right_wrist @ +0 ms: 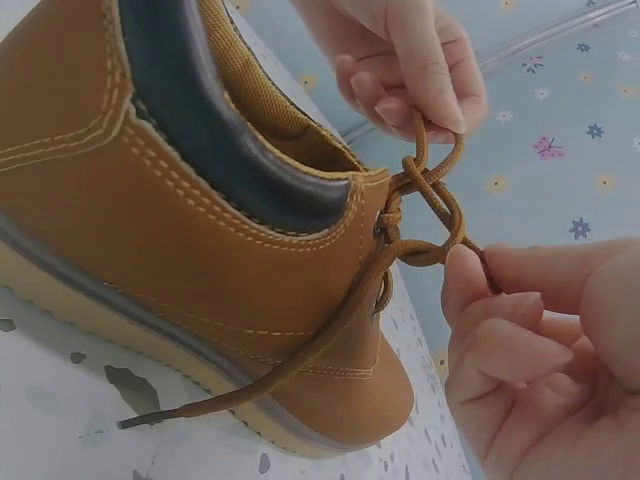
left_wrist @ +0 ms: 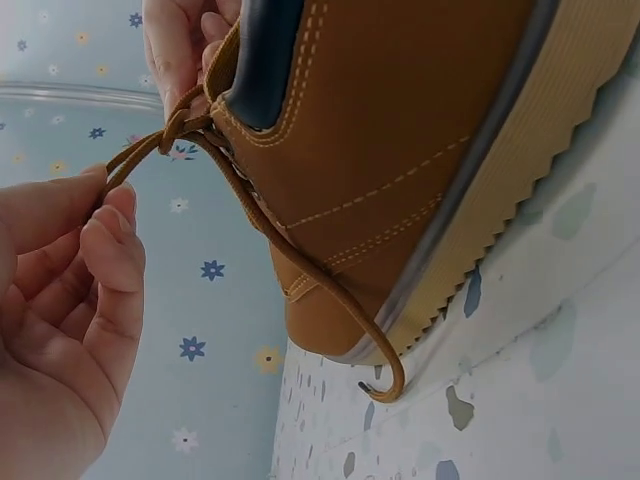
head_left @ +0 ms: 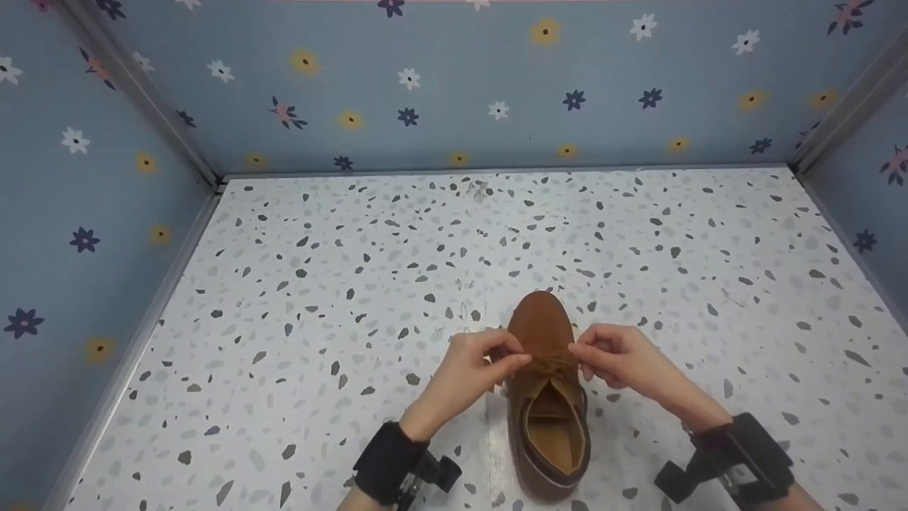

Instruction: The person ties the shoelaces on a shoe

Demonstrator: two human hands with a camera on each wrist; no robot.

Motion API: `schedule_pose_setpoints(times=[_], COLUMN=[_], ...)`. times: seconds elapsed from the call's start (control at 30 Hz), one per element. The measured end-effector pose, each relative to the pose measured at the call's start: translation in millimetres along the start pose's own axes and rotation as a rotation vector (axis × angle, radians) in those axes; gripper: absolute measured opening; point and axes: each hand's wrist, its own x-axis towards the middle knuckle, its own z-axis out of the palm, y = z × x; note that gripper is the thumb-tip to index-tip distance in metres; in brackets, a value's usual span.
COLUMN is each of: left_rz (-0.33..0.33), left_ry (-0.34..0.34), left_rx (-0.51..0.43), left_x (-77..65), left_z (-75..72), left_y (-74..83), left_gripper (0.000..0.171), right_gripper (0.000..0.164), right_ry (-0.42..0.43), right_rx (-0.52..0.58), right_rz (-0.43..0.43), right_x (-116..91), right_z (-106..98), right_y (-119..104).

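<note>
A tan-brown lace-up shoe stands on the floor, its toe pointing away from me. My left hand is at the left of the lacing and pinches a loop of the brown shoelace between thumb and forefinger. From the right side, my right hand pinches another part of the lace between thumb and forefinger. Between both hands the lace crosses in a loose knot above the shoe's opening. One loose lace end hangs down the shoe's side, and another lace end hangs by the sole.
The shoe stands on a white speckled floor. Blue flowered panels rise at the back and on both sides, with a grey strip along the corners. Black bands with small cameras sit on both wrists.
</note>
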Motion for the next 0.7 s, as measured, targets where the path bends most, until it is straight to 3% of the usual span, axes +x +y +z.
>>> schedule_pose_setpoints(times=[0.4,0.6,0.7], left_rz=[-0.052,-0.082,-0.086], left_ry=[-0.009,-0.022,-0.02], left_rx=[-0.011,-0.019,-0.004], left_x=[-8.5,-10.3,-11.2], left_z=[-2.1,-0.5,-0.9], left_y=[-8.1,-20.8,-19.5], left_gripper=[0.007,0.008,0.008], right_gripper=[0.021,0.021,0.02], right_ry=[0.024,0.059,0.078], right_rx=[0.028,0.014,0.027], right_rz=[-0.022,0.001,0.006], right_x=[-12.9,-10.8,-11.3], right_z=[4.1,0.1,-0.9], right_y=[-18.0,-1.6,3.9])
